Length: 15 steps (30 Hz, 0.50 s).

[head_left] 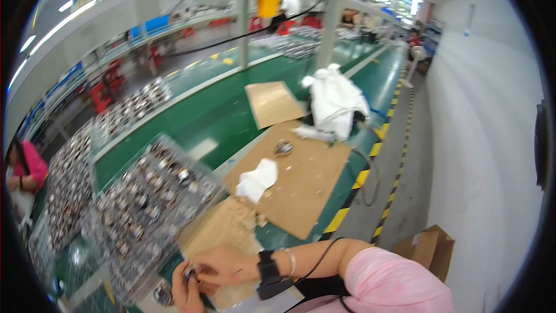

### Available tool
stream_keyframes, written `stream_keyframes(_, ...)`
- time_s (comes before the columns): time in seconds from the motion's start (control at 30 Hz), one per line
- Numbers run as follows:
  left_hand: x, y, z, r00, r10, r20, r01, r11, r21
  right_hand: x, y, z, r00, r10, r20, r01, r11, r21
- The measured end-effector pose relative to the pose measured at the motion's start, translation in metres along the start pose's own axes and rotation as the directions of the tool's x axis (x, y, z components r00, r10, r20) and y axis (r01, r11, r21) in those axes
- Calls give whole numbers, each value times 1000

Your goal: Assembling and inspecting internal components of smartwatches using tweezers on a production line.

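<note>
Pinching small metal part (pixel 190 273) w/ both hands, right hand (pixel 223 266), left hand (pixel 184 293), beside parts tray (pixel 147 206)

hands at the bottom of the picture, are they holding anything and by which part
Both the right hand and the left hand pinch a small metal part between their fingertips; which part of it they grip is too small to tell.

part (pixel 190 273): small, round, dark and metallic; blurred, detail unclear
pose: cannot tell
hold: pinched between fingers (pixel 200 270) of both hands
place: low over counter (pixel 231 122) edge, just beside clear tray (pixel 145 208) of like parts
</note>
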<state>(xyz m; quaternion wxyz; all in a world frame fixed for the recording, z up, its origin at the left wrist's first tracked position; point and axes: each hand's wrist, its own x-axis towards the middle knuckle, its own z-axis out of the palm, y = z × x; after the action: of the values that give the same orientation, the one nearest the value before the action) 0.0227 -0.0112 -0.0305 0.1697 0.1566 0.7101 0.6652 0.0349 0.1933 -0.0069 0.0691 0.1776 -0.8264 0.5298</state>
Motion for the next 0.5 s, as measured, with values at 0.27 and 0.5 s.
stream_keyframes(0.27,21,15,13,984,-69,164,113,955,-275,1,-3,-19,998,62,-29,-61,998,29)
stream_keyframes(0.5,14,25,7,981,-81,174,120,967,-224,6,-19,-15,989,148,3,-148,986,77)
